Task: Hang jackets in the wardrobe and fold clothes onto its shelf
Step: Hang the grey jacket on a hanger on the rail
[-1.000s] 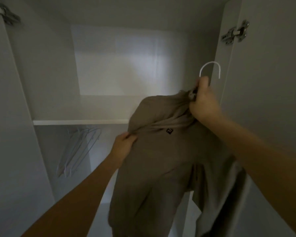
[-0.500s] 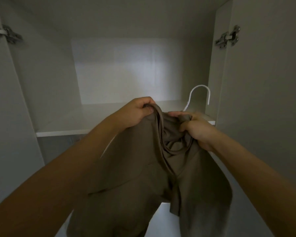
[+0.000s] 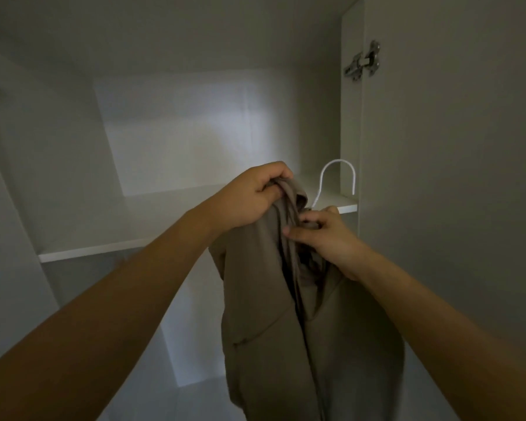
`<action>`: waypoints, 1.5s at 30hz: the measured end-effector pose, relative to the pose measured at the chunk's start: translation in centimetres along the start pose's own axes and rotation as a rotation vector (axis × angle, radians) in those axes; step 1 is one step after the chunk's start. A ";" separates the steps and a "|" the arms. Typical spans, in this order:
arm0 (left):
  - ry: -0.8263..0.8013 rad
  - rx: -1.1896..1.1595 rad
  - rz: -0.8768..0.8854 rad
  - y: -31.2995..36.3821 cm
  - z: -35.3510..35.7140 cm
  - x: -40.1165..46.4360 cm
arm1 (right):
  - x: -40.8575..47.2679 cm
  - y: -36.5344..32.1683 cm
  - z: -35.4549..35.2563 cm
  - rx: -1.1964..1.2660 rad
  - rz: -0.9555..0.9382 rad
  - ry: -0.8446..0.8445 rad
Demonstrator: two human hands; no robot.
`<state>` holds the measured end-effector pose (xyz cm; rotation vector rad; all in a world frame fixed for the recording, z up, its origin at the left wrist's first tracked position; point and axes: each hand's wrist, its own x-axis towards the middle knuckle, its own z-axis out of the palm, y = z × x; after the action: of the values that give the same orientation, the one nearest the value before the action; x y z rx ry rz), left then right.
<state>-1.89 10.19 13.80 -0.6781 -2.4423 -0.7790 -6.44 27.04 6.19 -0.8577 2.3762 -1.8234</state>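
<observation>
A brown-grey jacket (image 3: pixel 274 335) hangs in front of the open white wardrobe, held up at its collar. My left hand (image 3: pixel 252 197) grips a bunch of the collar fabric at the top. Just to its right and a little lower, my right hand (image 3: pixel 319 235) pinches the other side of the collar, where the neck of a white wire hanger (image 3: pixel 337 177) disappears into the cloth. Only the hanger's hook shows, rising above the jacket in front of the shelf (image 3: pixel 128 226). The hanger's shoulders are hidden inside the jacket.
The wardrobe's white shelf runs across the middle at hand height, with a lit back wall above it. The open right door (image 3: pixel 453 177) stands close beside the jacket, a metal hinge (image 3: pixel 363 63) near its top. Below the shelf is dim hanging space.
My left hand went from the jacket's chest up to the collar and the hanger came lower. Since half a second ago both hands shifted slightly right and the jacket hangs narrower.
</observation>
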 end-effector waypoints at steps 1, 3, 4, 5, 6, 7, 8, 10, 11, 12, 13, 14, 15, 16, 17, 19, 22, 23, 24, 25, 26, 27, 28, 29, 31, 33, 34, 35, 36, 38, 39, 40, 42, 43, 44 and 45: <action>-0.016 -0.011 -0.003 0.1 0.1 0.0 | 0.2 0.1 -0.2 0.051 -0.006 0.046; -0.044 -0.036 -0.009 0.3 0.2 0.0 | 0.4 0.0 -0.6 0.104 -0.007 0.106; -0.056 -0.048 -0.012 0.3 0.2 -0.1 | 0.6 -0.2 -0.8 0.086 -0.015 0.132; -0.066 -0.059 -0.015 0.3 0.2 -0.1 | 0.7 -0.4 -1.0 0.053 -0.024 0.145; -0.071 -0.069 -0.017 0.4 0.2 -0.1 | 0.7 -0.5 -1.1 0.021 -0.039 0.136; -0.068 -0.076 -0.018 0.4 0.2 -0.2 | 0.8 -0.6 -1.1 -0.009 -0.061 0.113; -0.058 -0.079 -0.020 0.4 0.2 -0.2 | 0.8 -0.8 -1.0 -0.034 -0.079 0.099; -0.041 -0.061 -0.039 0.3 0.1 -0.4 | 0.9 -1.0 -0.7 -0.008 -0.085 0.130; -0.043 -0.038 -0.059 0.1 0.0 -0.7 | 1.0 -1.1 -0.6 0.065 -0.071 0.172; -0.056 -0.018 -0.090 -0.2 0.0 -1.0 | 1.0 -1.4 -0.6 0.166 -0.056 0.217; -0.072 -0.013 -0.136 -0.7 0.1 -1.4 | 1.1 -1.7 -0.6 0.243 -0.050 0.267; -0.082 -0.030 -0.199 -1.3 0.3 -1.9 | 1.3 -2.0 -0.6 0.281 -0.047 0.312; -0.087 -0.064 -0.270 -2.0 0.7 -2.6 | 1.5 -2.3 -0.6 0.299 -0.042 0.344; -0.092 -0.096 -0.341 -2.8 1.3 -3.4 | 1.8 -2.4 -0.5 0.317 -0.031 0.367; -0.100 -0.106 -0.404 -3.7 1.9 -4.3 | 2.0 -2.5 -0.3 0.328 -0.011 0.385; -0.118 -0.054 -0.520 -5.4 3.3 -6.5 | 2.3 -2.2 0.3 0.332 0.050 0.421; -0.043 0.106 -0.666 -7.9 5.2 -9.6 | 2.1 -1.5 1.4 0.296 0.131 0.519; 0.021 0.174 -0.671 -8.6 5.8 -10.4 | 1.9 -1.3 1.7 0.305 0.135 0.548; 0.104 0.241 -0.652 -9.1 6.3 -11.2 | 1.8 -1.1 2.1 0.322 0.139 0.568; 0.191 0.302 -0.618 -9.5 6.7 -11.9 | 1.6 -1.0 2.3 0.341 0.148 0.581; 0.267 0.337 -0.589 -9.8 7.1 -12.3 | 1.5 -0.9 2.5 0.370 0.165 0.589; 0.319 0.325 -0.589 -10.0 7.3 -12.6 | 1.4 -0.9 2.4 0.410 0.184 0.588; 0.340 0.251 -0.627 -10.0 7.3 -12.6 | 1.4 -0.9 2.2 0.459 0.207 0.584; 0.341 0.113 -0.692 -9.8 7.2 -12.4 | 1.4 -0.9 1.9 0.502 0.234 0.588; 0.283 -0.262 -0.842 -9.4 6.3 -12.0 | 1.7 -0.3 0.9 0.502 0.276 0.635; 0.173 -0.546 -0.936 -9.2 5.6 -12.0 | 1.6 0.6 -0.3 0.373 0.288 0.686; 0.125 -0.604 -0.939 -9.2 5.2 -12.1 | 1.3 1.0 -0.8 0.298 0.288 0.697; 0.095 -0.621 -0.922 -9.2 5.0 -12.1 | 0.9 1.4 -1.3 0.204 0.284 0.692; 0.079 -0.615 -0.888 -9.3 4.7 -11.9 | 0.5 1.9 -1.7 0.073 0.266 0.669; 0.049 -0.534 -0.720 -9.0 4.2 -11.0 | -0.6 2.8 -2.4 -0.259 0.206 0.553; 0.018 -0.453 -0.603 -8.7 3.8 -10.4 | -1.2 3.1 -2.6 -0.398 0.172 0.486; -0.017 -0.353 -0.497 -8.2 3.4 -9.7 | -1.7 3.4 -2.7 -0.486 0.134 0.424; -0.090 -0.136 -0.325 -7.2 3.1 -8.3 | -3.0 3.7 -2.8 -0.499 0.052 0.326; -0.140 -0.048 -0.251 -6.7 3.2 -7.7 | -3.7 3.7 -2.7 -0.448 0.018 0.275; -0.191 0.023 -0.189 -5.9 3.3 -7.2 | -4.4 3.7 -2.6 -0.382 0.001 0.219; -0.236 0.074 -0.140 -5.1 3.5 -6.8 | -5.0 3.7 -2.6 -0.333 -0.003 0.165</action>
<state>-0.72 6.65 5.42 -0.6055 -2.7425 -0.6909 -4.61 32.09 2.16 -0.7565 2.8376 -1.5785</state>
